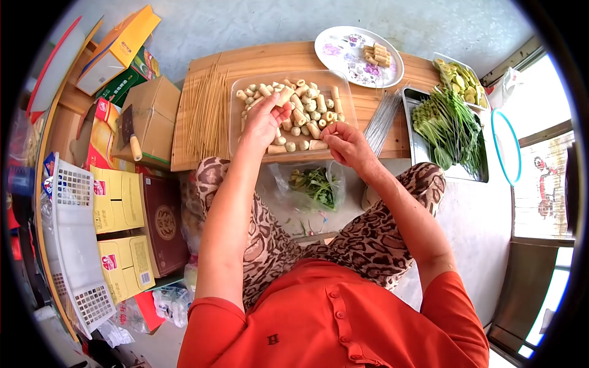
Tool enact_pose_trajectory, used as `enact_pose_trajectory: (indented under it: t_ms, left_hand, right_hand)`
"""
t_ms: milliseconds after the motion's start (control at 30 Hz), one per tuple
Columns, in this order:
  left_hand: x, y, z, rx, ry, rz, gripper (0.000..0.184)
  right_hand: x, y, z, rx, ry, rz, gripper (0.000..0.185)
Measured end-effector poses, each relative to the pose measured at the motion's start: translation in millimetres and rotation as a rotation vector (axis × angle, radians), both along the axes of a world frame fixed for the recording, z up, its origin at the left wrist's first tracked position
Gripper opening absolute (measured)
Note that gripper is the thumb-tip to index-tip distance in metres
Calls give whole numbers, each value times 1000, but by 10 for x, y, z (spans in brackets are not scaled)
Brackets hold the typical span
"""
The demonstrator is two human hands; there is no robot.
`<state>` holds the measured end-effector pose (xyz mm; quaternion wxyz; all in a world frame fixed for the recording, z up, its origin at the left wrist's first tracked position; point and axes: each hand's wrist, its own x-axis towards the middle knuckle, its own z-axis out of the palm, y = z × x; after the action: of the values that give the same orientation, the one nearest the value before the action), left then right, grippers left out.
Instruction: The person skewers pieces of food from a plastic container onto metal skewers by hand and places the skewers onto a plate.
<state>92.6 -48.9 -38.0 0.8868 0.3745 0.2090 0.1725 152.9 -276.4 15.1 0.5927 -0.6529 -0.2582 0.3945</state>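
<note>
My left hand (265,121) is closed around a tan cylindrical roll (284,95), held up over a clear plastic tray (238,140). Many similar short rolls and rounder pale green-grey pieces fill that tray. At the tray's front right corner, my right hand (347,143) has thumb and forefinger pinched together; whatever lies between them is too thin or hidden to make out. Thin metal skewers (383,120) lie just right of this hand. Bamboo sticks (205,110) are spread on the table left of the tray.
A flowered oval plate (334,61) with a few rolls side by side stands at the back of the wooden table (261,56). Right are a metal tray of leafy greens (454,126) and a container of sliced vegetables (461,81). A bag of greens (313,186) sits below; boxes (150,113) stand left.
</note>
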Motion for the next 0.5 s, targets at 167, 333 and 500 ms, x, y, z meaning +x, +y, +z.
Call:
enact_pose_trajectory:
  t_ms: [167,333,500]
  left_hand:
    - [-1,-20,35,35,7,-12,28]
    - [-7,-17,23,44,1,-15,25]
    - [-7,-31,46,29,-10,1,22]
  right_hand:
    - [15,-1,-47,-15,7,8,8]
    - [31,5,-76,-6,19,6,8]
    - [20,12,-66,-30,2,5,8]
